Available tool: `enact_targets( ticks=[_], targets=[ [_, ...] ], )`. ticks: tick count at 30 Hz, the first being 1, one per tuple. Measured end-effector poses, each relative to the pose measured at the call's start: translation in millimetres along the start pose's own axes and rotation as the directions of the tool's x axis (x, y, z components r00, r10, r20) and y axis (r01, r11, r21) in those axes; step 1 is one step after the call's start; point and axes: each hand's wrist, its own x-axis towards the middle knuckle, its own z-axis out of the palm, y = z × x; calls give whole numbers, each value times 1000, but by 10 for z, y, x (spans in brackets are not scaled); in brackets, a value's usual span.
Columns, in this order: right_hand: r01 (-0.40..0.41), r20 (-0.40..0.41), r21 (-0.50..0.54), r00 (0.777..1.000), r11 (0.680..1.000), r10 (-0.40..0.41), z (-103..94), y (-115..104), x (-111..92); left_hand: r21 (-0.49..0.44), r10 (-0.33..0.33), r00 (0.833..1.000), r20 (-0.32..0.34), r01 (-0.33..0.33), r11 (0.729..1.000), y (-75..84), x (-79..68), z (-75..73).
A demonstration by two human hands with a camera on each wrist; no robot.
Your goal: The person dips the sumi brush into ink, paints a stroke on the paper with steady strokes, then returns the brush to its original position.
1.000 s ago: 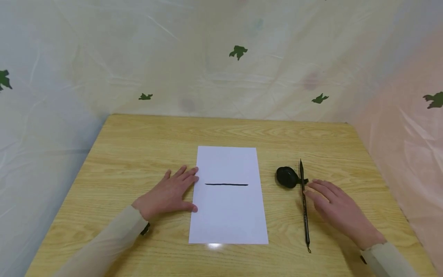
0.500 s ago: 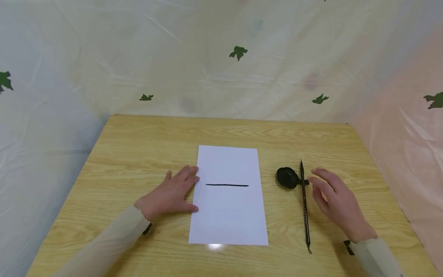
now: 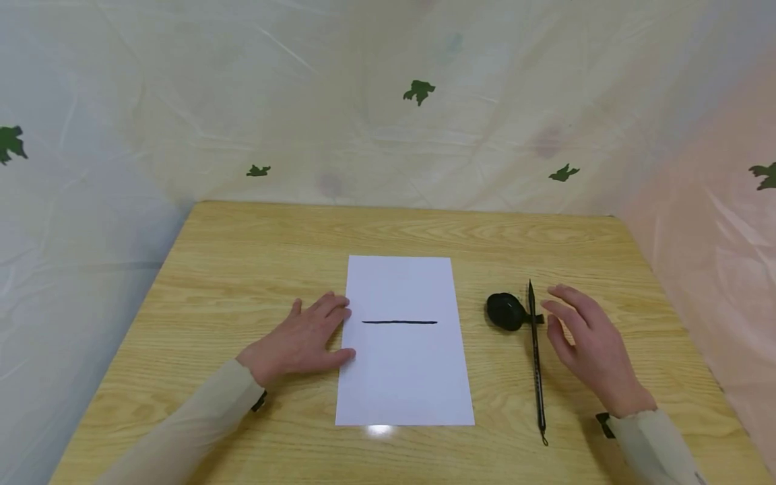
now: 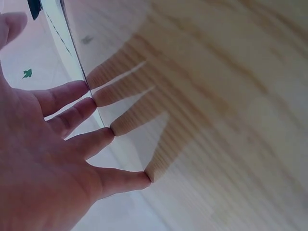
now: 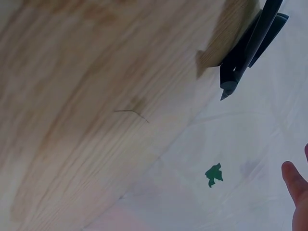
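A white sheet of paper (image 3: 406, 377) with one black horizontal stroke (image 3: 399, 322) lies on the table. My left hand (image 3: 300, 340) rests with spread fingers at its left edge, several fingertips and the thumb on the paper; the left wrist view shows the fingertips (image 4: 111, 132) meeting the surface. To the right of the paper, a black writing brush (image 3: 537, 377) lies with its tip pointing away, across the short handle of a small black dish (image 3: 505, 312). Just right of the brush, my right hand (image 3: 597, 350) hovers with loosely bent fingers, holding nothing.
The wooden table (image 3: 261, 249) ends at a pale cloth backdrop (image 3: 339, 101) with green bird shapes, which also hangs on both sides. A thin dark hair-like strand (image 5: 131, 111) shows on the wood in the right wrist view.
My right hand has drawn away from the brush, and its fingers have lifted and parted. The left thumb has slid a little farther onto the paper. Brush and dish stay put.
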Motion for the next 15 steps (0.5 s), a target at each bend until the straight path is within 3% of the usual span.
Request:
enact_targets(
  ticks=[10,15],
  targets=[
    [-35,-33,12,999,999,35,-6,-18,30,-21,2,999,-46,-3,1000,-26,-27,18],
    [-89,-20,-1,996,996,89,-15,3,-9,8,13,991,-132,-12,1000,-27,-66,3]
  ],
)
